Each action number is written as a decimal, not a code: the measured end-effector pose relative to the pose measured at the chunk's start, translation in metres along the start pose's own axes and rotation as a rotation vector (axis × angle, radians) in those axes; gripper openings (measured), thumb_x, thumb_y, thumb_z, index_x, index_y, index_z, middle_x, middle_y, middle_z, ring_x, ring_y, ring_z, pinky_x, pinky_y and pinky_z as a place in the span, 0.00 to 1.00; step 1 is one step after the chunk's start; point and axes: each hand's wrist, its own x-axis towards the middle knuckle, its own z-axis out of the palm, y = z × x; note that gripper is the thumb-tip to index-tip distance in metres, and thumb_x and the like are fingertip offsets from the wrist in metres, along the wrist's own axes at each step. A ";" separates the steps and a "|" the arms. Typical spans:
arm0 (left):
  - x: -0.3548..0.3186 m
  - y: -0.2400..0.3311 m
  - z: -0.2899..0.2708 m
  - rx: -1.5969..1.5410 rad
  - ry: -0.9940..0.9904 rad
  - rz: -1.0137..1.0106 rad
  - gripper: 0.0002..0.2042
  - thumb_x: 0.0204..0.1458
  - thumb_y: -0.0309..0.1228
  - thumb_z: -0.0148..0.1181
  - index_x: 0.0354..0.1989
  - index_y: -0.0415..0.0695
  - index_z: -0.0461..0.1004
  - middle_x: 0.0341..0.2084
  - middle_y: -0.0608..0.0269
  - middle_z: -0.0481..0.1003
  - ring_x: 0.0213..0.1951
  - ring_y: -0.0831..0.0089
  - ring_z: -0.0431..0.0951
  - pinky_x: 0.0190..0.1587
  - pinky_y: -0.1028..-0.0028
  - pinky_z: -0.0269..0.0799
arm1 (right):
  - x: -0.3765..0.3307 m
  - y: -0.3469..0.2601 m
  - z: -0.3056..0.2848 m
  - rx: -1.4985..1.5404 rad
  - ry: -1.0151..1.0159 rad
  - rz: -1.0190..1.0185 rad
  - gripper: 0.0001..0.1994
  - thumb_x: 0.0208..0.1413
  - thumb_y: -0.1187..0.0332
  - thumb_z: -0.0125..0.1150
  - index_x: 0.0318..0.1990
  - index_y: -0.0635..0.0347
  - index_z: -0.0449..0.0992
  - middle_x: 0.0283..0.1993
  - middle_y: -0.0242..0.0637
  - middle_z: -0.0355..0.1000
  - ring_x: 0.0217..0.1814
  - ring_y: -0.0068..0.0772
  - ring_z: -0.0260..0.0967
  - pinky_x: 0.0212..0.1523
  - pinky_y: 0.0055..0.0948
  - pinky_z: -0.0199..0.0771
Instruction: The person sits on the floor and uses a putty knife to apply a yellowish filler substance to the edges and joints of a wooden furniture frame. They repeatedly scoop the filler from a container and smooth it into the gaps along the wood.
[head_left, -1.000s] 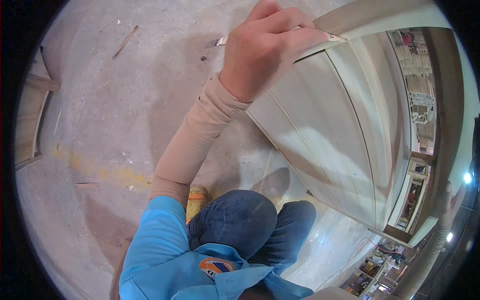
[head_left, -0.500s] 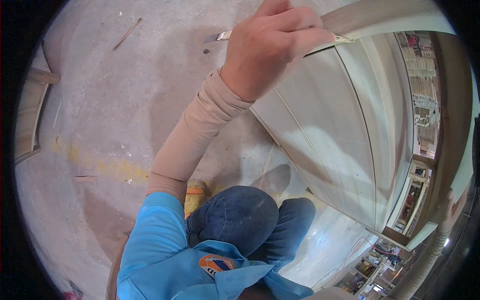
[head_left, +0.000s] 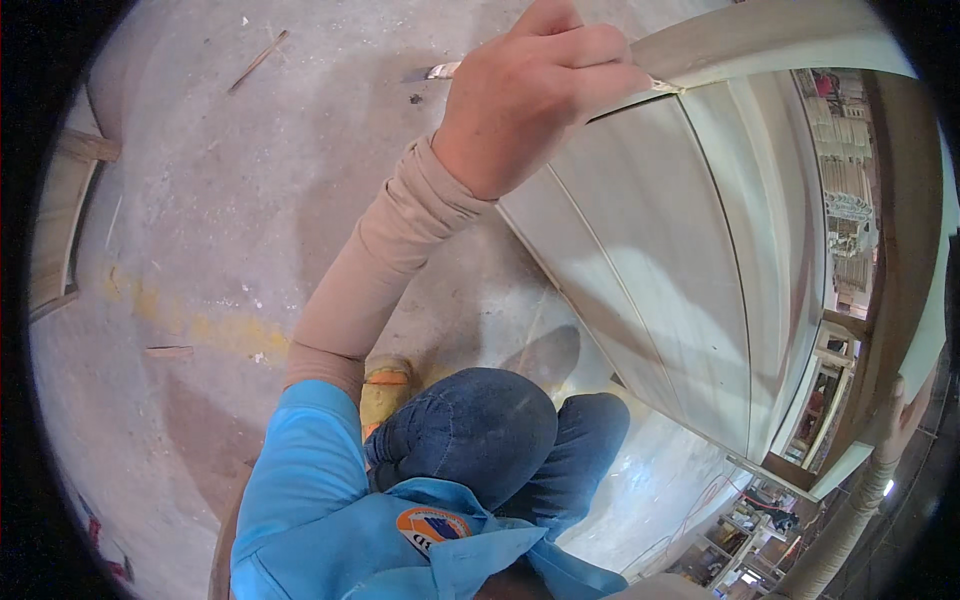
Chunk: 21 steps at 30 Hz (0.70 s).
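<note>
While the left hand (head_left: 540, 105) is up high near the top of the view, its fingers are curled tight around a thin tool (head_left: 443, 71) with a silver end. I can't tell just what kind of tool it is, since the hand hides most of it. The tool lies from side to side through the hand, with its silver end poking out to the left. The pale wooden rail (head_left: 770, 45) starts right by the left fingertips and goes off to the right, longways. The left hand is nearer to that end of the rail; I can't tell if the tool touches the wood. The flat wooden panel (head_left: 650, 200) is below the rail, to the right of the left hand and down from it, slanting toward the knees (head_left: 480, 430). Far over on the right side, the right hand (head_left: 905, 410) is up against the wooden post (head_left: 900, 235). It looks small and dim there, so I can't tell if it grips the wood or only rests on it.
</note>
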 end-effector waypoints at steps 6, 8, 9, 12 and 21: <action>0.001 0.002 -0.003 -0.072 0.018 -0.053 0.11 0.47 0.24 0.66 0.41 0.46 0.83 0.34 0.69 0.78 0.34 0.69 0.73 0.38 0.76 0.70 | 0.001 0.002 -0.010 0.000 -0.036 0.021 0.32 0.71 0.61 0.54 0.75 0.66 0.53 0.77 0.44 0.54 0.77 0.36 0.51 0.75 0.35 0.46; 0.002 -0.003 0.003 -0.123 0.087 -0.032 0.10 0.48 0.24 0.66 0.41 0.46 0.83 0.33 0.69 0.78 0.34 0.70 0.73 0.37 0.77 0.69 | 0.001 0.005 -0.010 0.022 -0.040 0.039 0.31 0.71 0.61 0.54 0.75 0.66 0.54 0.76 0.44 0.54 0.77 0.36 0.51 0.75 0.35 0.46; 0.003 -0.006 0.008 -0.142 0.136 -0.013 0.10 0.49 0.24 0.67 0.41 0.46 0.83 0.33 0.68 0.78 0.34 0.71 0.73 0.37 0.77 0.68 | 0.000 0.006 -0.010 0.016 -0.037 0.039 0.31 0.71 0.61 0.54 0.75 0.66 0.54 0.76 0.44 0.55 0.77 0.36 0.51 0.75 0.35 0.46; 0.014 -0.004 0.020 -0.103 0.214 0.025 0.10 0.49 0.25 0.67 0.41 0.46 0.84 0.32 0.68 0.78 0.34 0.72 0.72 0.37 0.77 0.66 | 0.004 -0.004 -0.004 0.005 -0.018 0.027 0.31 0.71 0.61 0.54 0.74 0.67 0.55 0.75 0.45 0.56 0.76 0.36 0.52 0.74 0.35 0.47; 0.020 -0.001 0.012 -0.080 0.207 0.100 0.11 0.47 0.25 0.67 0.40 0.44 0.84 0.32 0.68 0.77 0.34 0.72 0.71 0.39 0.76 0.67 | 0.003 -0.005 -0.008 -0.025 -0.038 0.034 0.30 0.71 0.62 0.52 0.75 0.67 0.55 0.75 0.45 0.56 0.75 0.36 0.54 0.73 0.35 0.50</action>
